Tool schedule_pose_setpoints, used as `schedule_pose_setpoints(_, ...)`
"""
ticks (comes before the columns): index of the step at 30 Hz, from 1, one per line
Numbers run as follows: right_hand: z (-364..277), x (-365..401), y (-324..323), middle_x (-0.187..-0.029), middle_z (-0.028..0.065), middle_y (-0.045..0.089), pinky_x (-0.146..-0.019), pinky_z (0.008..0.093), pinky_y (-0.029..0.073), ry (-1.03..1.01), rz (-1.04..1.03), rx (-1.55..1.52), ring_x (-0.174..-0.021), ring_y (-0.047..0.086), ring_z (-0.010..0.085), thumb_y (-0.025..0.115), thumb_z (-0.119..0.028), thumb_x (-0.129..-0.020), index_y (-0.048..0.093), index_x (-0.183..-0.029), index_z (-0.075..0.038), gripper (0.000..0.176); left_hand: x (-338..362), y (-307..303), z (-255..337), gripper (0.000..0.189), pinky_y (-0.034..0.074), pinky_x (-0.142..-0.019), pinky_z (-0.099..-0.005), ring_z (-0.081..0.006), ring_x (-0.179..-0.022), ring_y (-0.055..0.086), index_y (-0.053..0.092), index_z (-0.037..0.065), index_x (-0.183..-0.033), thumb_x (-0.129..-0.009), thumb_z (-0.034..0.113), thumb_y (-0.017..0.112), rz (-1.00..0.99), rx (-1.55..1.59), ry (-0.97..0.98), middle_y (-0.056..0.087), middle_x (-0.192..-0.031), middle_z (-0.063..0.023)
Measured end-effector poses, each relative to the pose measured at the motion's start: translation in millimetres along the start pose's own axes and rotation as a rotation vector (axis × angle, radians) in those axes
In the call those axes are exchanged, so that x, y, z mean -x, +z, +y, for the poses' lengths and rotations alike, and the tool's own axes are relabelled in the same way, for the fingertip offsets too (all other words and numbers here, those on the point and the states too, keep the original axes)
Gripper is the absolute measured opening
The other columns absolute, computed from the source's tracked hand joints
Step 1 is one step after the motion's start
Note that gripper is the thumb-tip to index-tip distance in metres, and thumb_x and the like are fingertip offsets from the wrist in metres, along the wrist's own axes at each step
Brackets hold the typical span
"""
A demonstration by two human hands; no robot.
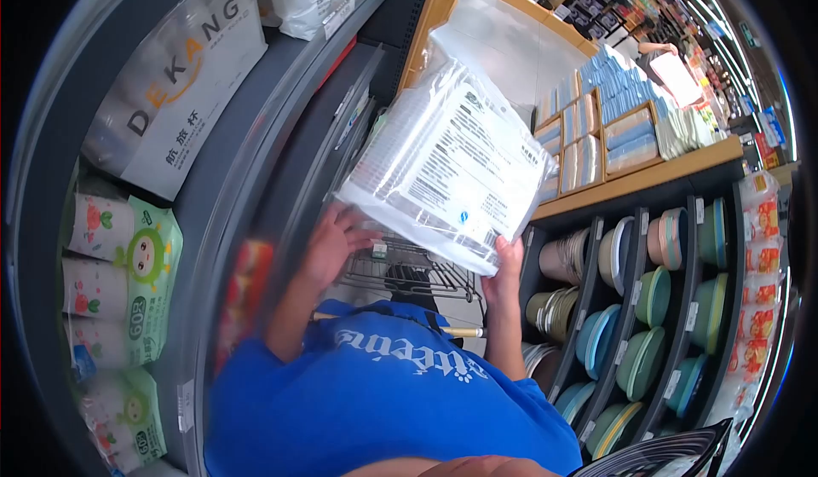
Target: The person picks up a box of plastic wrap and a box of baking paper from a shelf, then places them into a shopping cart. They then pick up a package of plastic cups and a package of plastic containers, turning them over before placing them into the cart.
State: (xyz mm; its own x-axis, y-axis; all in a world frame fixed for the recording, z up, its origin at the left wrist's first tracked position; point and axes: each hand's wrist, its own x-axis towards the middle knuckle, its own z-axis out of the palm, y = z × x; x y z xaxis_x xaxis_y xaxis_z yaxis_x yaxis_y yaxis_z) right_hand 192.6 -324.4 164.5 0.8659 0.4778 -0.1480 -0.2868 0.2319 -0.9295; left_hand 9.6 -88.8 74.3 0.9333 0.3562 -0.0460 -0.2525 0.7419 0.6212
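Held up in both hands, clear of any shelf and above a wire basket [409, 274] of thin chromed rods: a flat, roughly square pack [452, 161] wrapped in clear, crinkled, glossy film. Tilted, one corner pointing up toward the aisle floor. Across its face a white label with dense black print in rows; along the near side, ribbed layers of stacked transparent plastic showing through the film.

Left hand [328, 245] at the pack's lower left corner, fingers [356, 237] bent and pressed up under the edge. Right hand [509, 265] at the lower right corner, fingers closed round the rim, tips hidden behind the film.

Below, a blue cotton shirt [383, 392] with white lettering.

On the left shelf, near its curved grey front edge: a matte white bag marked DEKANG [175, 80], soft and pillowy, and beneath it film sleeves of paper cups [119, 281] with green and pink cartoon prints.

On the right, under a wooden shelf edge, dark upright compartments with round bowls [652, 302] stood on edge, smooth, in teal, green and beige. Above the wood, boxy blue packs [618, 106] in tight rows.
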Motion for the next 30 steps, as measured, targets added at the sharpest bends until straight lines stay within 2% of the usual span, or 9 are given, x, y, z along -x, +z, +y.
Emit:
schedule_pose_setpoints(1,-10,0,6,-0.129,0.0182,0.056,-0.098,0.0378,0.051,-0.046,0.026,0.053,-0.115,0.061,0.0250,0.069,-0.028,-0.087,0.036,-0.140,0.004,0.070,3,10,11,0.086,0.045,-0.099,-0.0419,-0.0314,-0.125,0.055,0.019,0.007,-0.153,-0.094,0.058,0.056,-0.023,-0.155,0.042,0.042,-0.149,-0.0156)
schedule_pose_setpoints(4,-18,-1,8,-0.131,0.0193,0.053,-0.103,0.0383,0.045,-0.100,0.014,0.118,-0.120,0.056,0.0253,0.071,-0.028,-0.085,0.034,-0.140,0.005,0.074,5,34,22,0.088,0.044,-0.101,-0.0411,-0.0304,-0.127,0.053,0.018,0.002,-0.152,-0.093,0.051,0.062,0.032,-0.383,0.262,0.044,-0.145,-0.0174)
schedule_pose_setpoints(8,-23,8,18,-0.131,0.0193,0.052,-0.104,0.0384,0.044,-0.131,-0.007,0.129,-0.121,0.054,0.0262,0.074,-0.033,-0.081,0.034,-0.141,0.006,0.082,0,63,25,0.073,0.040,-0.105,-0.0379,-0.0237,-0.126,0.051,0.019,-0.002,-0.150,-0.095,0.015,0.064,0.102,-0.475,0.483,0.045,-0.143,-0.0162)
schedule_pose_setpoints(11,-30,14,22,-0.132,0.0184,0.052,-0.104,0.0381,0.042,-0.163,-0.018,0.152,-0.121,0.054,0.0258,0.077,-0.034,-0.079,0.034,-0.142,0.004,0.085,4,67,20,0.067,0.035,-0.108,-0.0355,-0.0203,-0.127,0.049,0.029,-0.003,-0.146,-0.098,0.030,0.063,0.217,-0.496,0.510,0.049,-0.137,-0.0144)
schedule_pose_setpoints(12,-32,15,21,-0.133,0.0179,0.052,-0.104,0.0381,0.042,-0.168,-0.019,0.163,-0.121,0.054,0.0255,0.078,-0.034,-0.078,0.034,-0.143,0.004,0.087,3,68,21,0.050,0.037,-0.105,-0.0326,-0.0157,-0.120,0.051,0.039,-0.003,-0.138,-0.101,0.025,0.058,0.239,-0.528,0.546,0.053,-0.130,-0.0115)
schedule_pose_setpoints(18,-34,19,20,-0.130,0.0179,0.053,-0.103,0.0363,0.040,-0.220,-0.065,0.283,-0.120,0.053,0.0235,0.078,-0.037,-0.078,0.035,-0.141,0.005,0.087,4,48,21,0.033,0.044,-0.092,-0.0258,-0.0098,-0.102,0.057,0.051,-0.003,-0.121,-0.102,0.023,0.057,0.352,-0.720,0.527,0.061,-0.109,-0.0056)
schedule_pose_setpoints(24,-34,16,24,-0.128,0.0184,0.054,-0.102,0.0366,0.041,-0.211,-0.063,0.314,-0.119,0.054,0.0238,0.077,-0.037,-0.079,0.035,-0.140,0.005,0.086,7,38,23,0.029,0.045,-0.090,-0.0252,-0.0096,-0.098,0.058,0.055,-0.003,-0.118,-0.101,0.021,0.057,0.401,-0.773,0.496,0.064,-0.105,-0.0058)
schedule_pose_setpoints(30,-34,15,28,-0.128,0.0192,0.054,-0.102,0.0365,0.042,-0.229,-0.055,0.324,-0.118,0.055,0.0242,0.077,-0.036,-0.079,0.035,-0.141,0.005,0.085,6,39,23,0.022,0.045,-0.091,-0.0263,-0.0113,-0.098,0.058,0.056,-0.004,-0.114,-0.101,0.015,0.055,0.422,-0.664,0.492,0.063,-0.105,-0.0066)
